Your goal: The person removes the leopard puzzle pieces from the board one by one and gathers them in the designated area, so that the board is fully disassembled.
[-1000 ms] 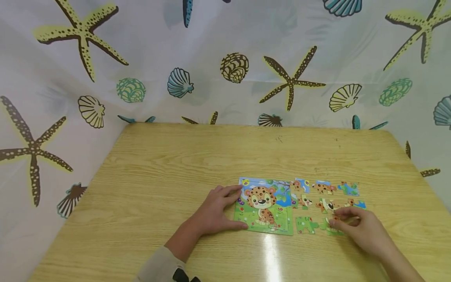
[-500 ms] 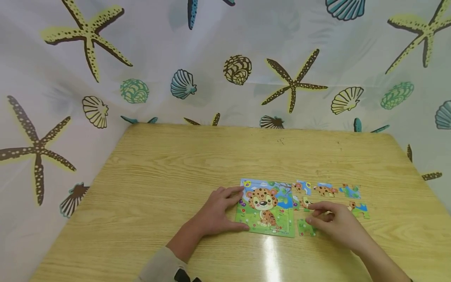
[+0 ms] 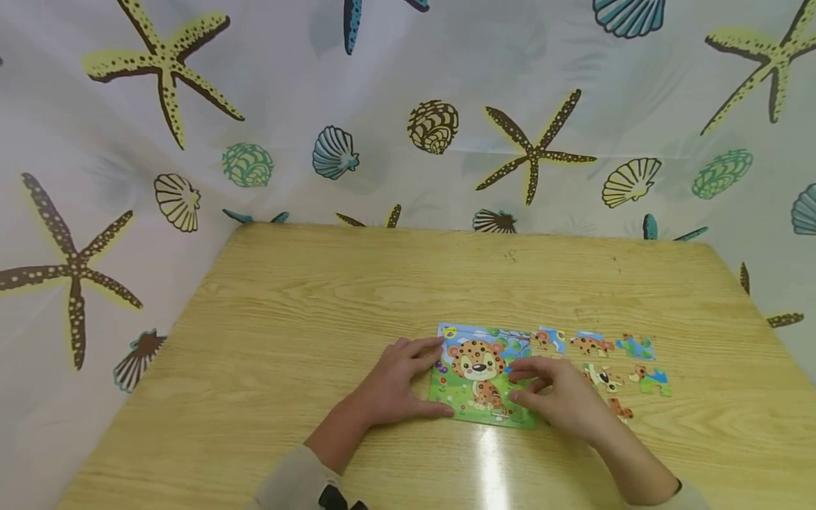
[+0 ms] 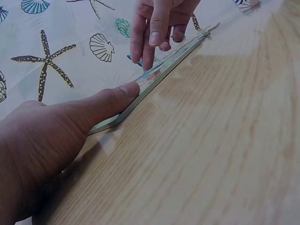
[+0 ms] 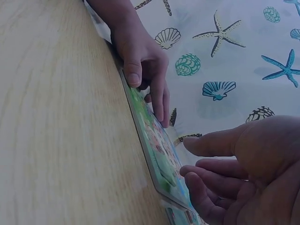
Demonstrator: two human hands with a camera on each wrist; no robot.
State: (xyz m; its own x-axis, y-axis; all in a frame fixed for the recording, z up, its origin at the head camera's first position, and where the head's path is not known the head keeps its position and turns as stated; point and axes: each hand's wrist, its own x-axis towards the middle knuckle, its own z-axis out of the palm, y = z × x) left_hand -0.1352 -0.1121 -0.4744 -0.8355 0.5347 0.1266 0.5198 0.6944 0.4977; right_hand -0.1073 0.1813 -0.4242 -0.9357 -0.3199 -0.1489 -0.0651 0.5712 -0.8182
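A square leopard-cub puzzle board (image 3: 474,400) lies flat on the table. My left hand (image 3: 395,389) rests on its left side, fingers at the upper left and the straight thumb on the front left corner, also plain in the left wrist view. Over the board's right side hovers my right hand (image 3: 564,397). In the right wrist view its thumb (image 5: 211,144) is apart from the relaxed fingers, and nothing shows between them. Loose puzzle pieces, such as one with blue sky (image 3: 635,346) and another with leopard spots (image 3: 593,344), lie right of the board; the right hand hides some.
The wooden table (image 3: 357,297) extends beyond the board on all sides. A white cloth (image 3: 382,64) printed with starfish and shells hangs behind it and along both sides. A glare streak (image 3: 491,467) crosses the table in front of the board.
My right hand has moved left from the loose pieces to over the board's right side, uncovering pieces at the right and covering nearer ones. The left hand stays on the board.
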